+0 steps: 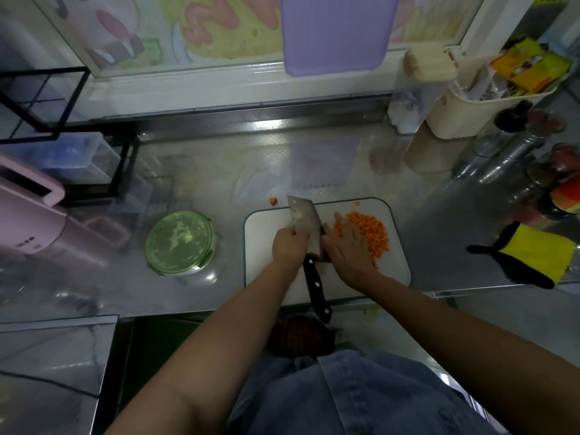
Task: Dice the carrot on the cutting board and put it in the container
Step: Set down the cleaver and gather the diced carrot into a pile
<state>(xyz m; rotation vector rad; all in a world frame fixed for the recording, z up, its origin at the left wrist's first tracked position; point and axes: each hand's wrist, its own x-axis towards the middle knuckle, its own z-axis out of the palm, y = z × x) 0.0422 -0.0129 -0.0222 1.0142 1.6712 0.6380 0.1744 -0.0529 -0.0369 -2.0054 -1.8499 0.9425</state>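
Big steel counter (219,171), white cutting board (266,233) near its front edge, and a cleaver (306,221) standing blade-down on it. Left hand (288,246) pinches the blade itself, right hand (348,246) lies flat and open against the diced carrot (370,233) pile. Risk, I'd say: fingers that near the edge slip, or dice scatter like the stray piece (273,201) off the board. Green-lidded container (180,241) sits closed, contents hidden.
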